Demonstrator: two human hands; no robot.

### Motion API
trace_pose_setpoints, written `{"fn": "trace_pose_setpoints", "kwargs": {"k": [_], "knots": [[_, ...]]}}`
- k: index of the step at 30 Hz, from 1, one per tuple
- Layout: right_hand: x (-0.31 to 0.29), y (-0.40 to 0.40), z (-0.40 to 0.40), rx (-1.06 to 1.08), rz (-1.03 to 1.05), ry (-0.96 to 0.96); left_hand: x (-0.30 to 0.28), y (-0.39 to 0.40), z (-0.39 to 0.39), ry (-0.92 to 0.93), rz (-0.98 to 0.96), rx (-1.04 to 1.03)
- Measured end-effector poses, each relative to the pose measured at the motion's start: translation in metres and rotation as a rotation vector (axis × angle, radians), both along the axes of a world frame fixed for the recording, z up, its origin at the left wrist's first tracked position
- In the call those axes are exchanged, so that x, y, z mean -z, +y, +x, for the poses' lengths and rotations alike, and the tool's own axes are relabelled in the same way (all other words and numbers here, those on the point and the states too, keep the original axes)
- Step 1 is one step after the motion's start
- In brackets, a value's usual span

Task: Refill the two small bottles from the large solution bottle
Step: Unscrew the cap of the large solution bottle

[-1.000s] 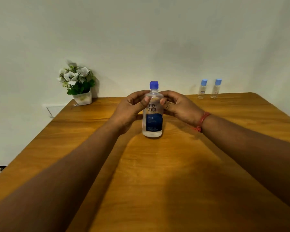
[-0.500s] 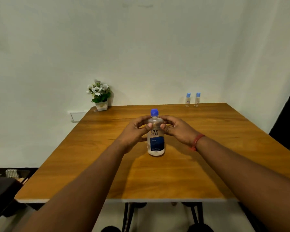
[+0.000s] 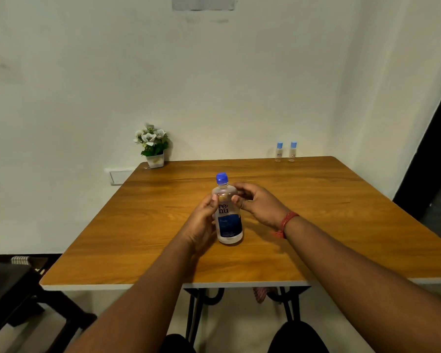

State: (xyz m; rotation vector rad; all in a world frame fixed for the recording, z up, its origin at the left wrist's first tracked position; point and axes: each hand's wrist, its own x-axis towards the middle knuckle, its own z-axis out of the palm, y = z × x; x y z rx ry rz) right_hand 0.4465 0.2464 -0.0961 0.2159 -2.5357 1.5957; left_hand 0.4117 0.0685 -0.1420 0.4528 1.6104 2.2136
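Note:
The large clear solution bottle (image 3: pixel 228 220) with a blue cap and blue label stands upright in the middle of the wooden table (image 3: pixel 329 215). My left hand (image 3: pixel 201 222) wraps its left side, thumb across the label. My right hand (image 3: pixel 260 203) touches the bottle's right shoulder with curled fingers; a red thread is tied round that wrist. Two small clear bottles with light blue caps, one (image 3: pixel 278 152) beside the other (image 3: pixel 292 151), stand upright at the table's far right edge by the wall, well beyond both hands.
A small white pot of white flowers (image 3: pixel 152 146) sits at the table's far left corner. A white wall plate (image 3: pixel 119 176) lies left of the table. A dark chair or bench (image 3: pixel 8 289) stands at the lower left. Black table legs (image 3: pixel 196 309) show below the near edge.
The view has pulled back and risen, showing the table's near edge and the floor. Both hands stay on the large bottle, which has not left its spot.

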Motion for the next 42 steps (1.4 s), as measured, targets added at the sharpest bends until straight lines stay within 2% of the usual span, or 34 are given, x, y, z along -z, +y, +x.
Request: {"fn": "trace_pose_setpoints", "kwargs": {"k": [9, 15, 20, 26, 42], "knots": [[0.005, -0.006, -0.006, -0.024, -0.035, 0.014, 0.0, -0.01, -0.013, 0.037, 0.007, 0.04], [-0.025, -0.004, -0.01, -0.087, 0.183, -0.002, 0.0, -0.017, -0.013, 0.025, 0.014, 0.097], [-0.056, -0.02, -0.016, -0.009, 0.372, 0.156, 0.0, -0.018, -0.011, 0.018, 0.04, 0.142], [-0.071, -0.034, -0.024, 0.006, 0.726, 0.258, 0.0, -0.021, -0.011, 0.024, 0.02, 0.127], [-0.094, -0.034, -0.019, -0.152, 0.908, 0.176, -0.007, -0.022, -0.009, 0.004, 0.016, 0.163]]}}
